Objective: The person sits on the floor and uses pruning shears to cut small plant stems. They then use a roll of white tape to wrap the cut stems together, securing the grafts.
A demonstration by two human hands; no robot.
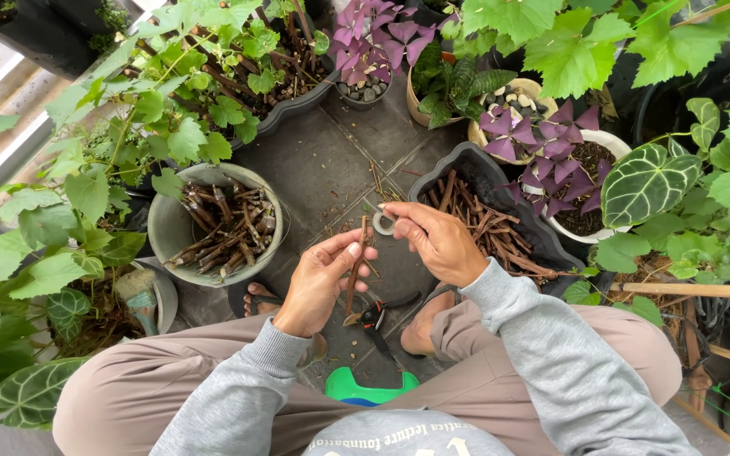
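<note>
Holding a brown stick (356,266) upright at frame centre, left hand (321,283) pinches it mid-length. Stick looks light, stiff, probably brittle; best gripped mid-shaft. Right hand (437,241) at 1 o'clock from it, fingers pinched on a small tape roll (384,223) touching the stick's top. Both wrists bent inward. Pruners (375,317) on floor at 6 o'clock. Round pot (166,221) of cuttings at 9 o'clock, dark tray (475,169) at 2.

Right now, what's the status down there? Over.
Left hand holds a brown cutting upright. Right hand pinches a tape roll beside it. Pruning shears on the floor below.
</note>
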